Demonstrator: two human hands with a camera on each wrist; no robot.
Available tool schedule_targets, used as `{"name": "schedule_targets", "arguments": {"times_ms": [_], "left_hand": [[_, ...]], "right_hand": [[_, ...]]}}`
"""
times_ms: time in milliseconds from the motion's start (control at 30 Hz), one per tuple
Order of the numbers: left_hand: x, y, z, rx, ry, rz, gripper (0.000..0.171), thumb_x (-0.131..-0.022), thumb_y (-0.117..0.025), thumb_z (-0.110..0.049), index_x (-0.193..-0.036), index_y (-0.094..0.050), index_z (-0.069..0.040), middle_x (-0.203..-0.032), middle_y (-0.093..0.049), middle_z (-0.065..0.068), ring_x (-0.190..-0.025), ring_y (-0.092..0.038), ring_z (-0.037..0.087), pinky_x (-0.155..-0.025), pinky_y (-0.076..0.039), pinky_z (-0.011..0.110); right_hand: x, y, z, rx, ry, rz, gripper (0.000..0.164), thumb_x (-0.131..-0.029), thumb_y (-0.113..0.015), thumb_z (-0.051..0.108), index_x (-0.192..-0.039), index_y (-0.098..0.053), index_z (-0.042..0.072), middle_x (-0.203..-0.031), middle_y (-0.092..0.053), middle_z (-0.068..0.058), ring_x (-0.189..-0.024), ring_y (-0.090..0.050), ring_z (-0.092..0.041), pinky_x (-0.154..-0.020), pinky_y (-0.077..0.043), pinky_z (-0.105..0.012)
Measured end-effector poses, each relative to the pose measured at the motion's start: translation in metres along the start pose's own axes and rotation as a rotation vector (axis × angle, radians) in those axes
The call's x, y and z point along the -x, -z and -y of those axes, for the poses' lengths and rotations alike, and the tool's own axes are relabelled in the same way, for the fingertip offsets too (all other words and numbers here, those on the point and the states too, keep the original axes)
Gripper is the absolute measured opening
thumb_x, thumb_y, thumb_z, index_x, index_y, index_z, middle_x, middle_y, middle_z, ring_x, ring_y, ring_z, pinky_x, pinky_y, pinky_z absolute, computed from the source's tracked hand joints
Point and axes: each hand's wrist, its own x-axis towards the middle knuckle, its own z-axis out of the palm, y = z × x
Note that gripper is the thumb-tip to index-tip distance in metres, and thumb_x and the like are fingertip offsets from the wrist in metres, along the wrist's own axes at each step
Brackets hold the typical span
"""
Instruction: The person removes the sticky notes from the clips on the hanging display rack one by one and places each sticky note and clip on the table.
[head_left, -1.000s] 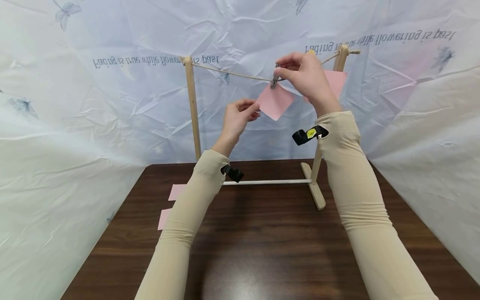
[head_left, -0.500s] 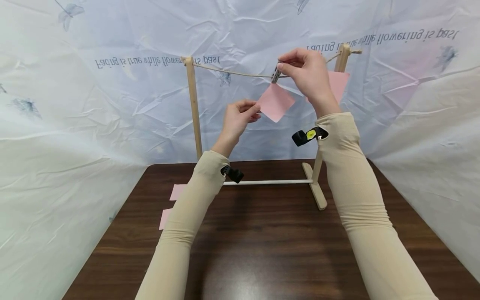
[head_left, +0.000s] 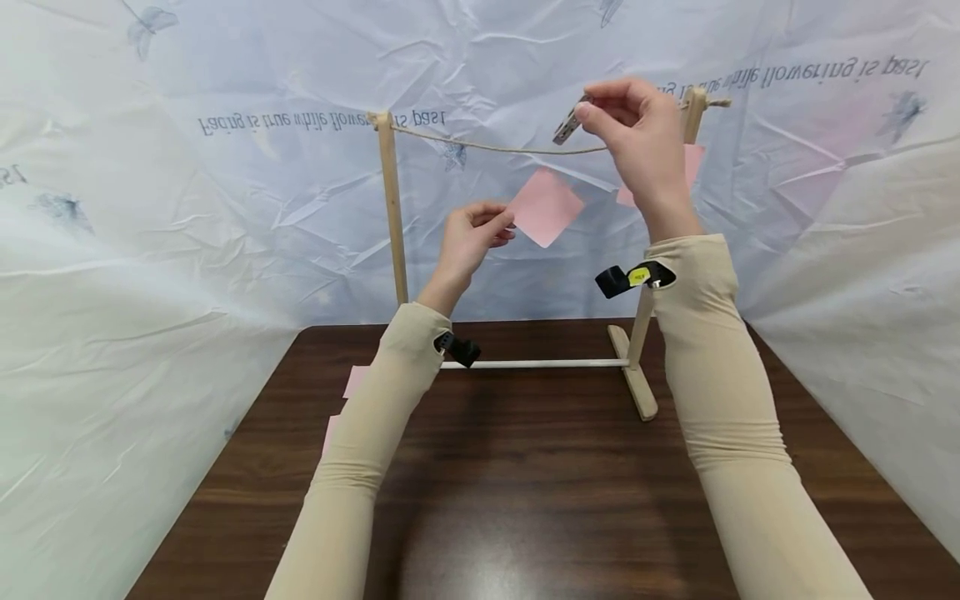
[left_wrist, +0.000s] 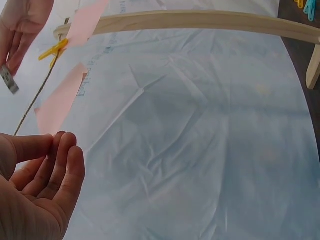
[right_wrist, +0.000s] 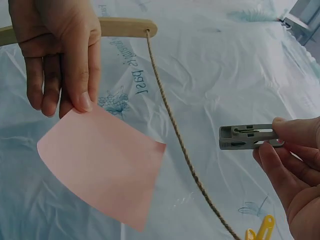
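Note:
My left hand (head_left: 472, 237) pinches a square pink paper (head_left: 545, 208) by one corner, just below the rope (head_left: 495, 148). Above the rope, my right hand (head_left: 648, 154) pinches a grey clothespin (head_left: 568, 125) by its handle end. In the right wrist view the clothespin (right_wrist: 247, 136) and the held paper (right_wrist: 105, 165) are apart, on opposite sides of the rope (right_wrist: 175, 125). A second pink paper (left_wrist: 87, 22) hangs from the rope under a yellow clothespin (left_wrist: 52, 51); my right arm partly covers that paper in the head view.
Two wooden posts hold up the rope, the left post (head_left: 392, 200) and the right post (head_left: 642, 325), joined low down by a white rod (head_left: 540, 364). Two pink papers (head_left: 356, 380) lie on the dark table (head_left: 540, 483), partly behind my left sleeve. More clothespins (left_wrist: 309, 11) show in the left wrist view.
My right hand has drawn the grey clothespin up and right, off the paper's top corner and the rope. The left hand keeps its pinch on the paper, now slightly lower and further left.

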Motion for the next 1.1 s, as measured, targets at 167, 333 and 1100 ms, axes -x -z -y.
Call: {"name": "schedule_targets", "arguments": {"times_ms": [167,333,1100], "left_hand": [[0.005,0.012,0.001,-0.015,0.009,0.019,0.022,-0.097,-0.069,-0.012,-0.113,-0.07,0.004,-0.097,-0.072,0.014,-0.083,-0.071,0.026,-0.082,-0.06,0.038],[0.012,0.03,-0.004,-0.046,0.017,0.028,0.023,-0.097,-0.069,-0.014,-0.112,-0.07,0.003,-0.097,-0.072,0.012,-0.091,-0.069,0.036,-0.079,-0.06,0.032],[0.07,0.165,-0.028,-0.053,-0.054,-0.151,0.015,-0.094,-0.066,0.0,-0.109,-0.072,0.002,-0.088,-0.071,0.001,-0.072,-0.067,0.01,-0.071,-0.058,0.02]], "right_hand": [[0.009,0.01,0.0,-0.059,0.019,0.027,0.025,-0.091,-0.076,0.008,-0.115,-0.073,0.007,-0.101,-0.067,-0.003,-0.092,-0.066,-0.016,-0.09,-0.053,-0.026],[0.018,0.022,-0.002,-0.063,0.025,0.029,0.027,-0.09,-0.077,0.008,-0.116,-0.073,0.006,-0.102,-0.067,-0.004,-0.093,-0.066,-0.016,-0.089,-0.054,-0.024],[0.075,0.117,-0.033,-0.107,-0.08,-0.149,0.032,-0.086,-0.079,0.001,-0.117,-0.074,0.0,-0.099,-0.068,-0.004,-0.084,-0.064,-0.013,-0.078,-0.052,-0.016]]}}
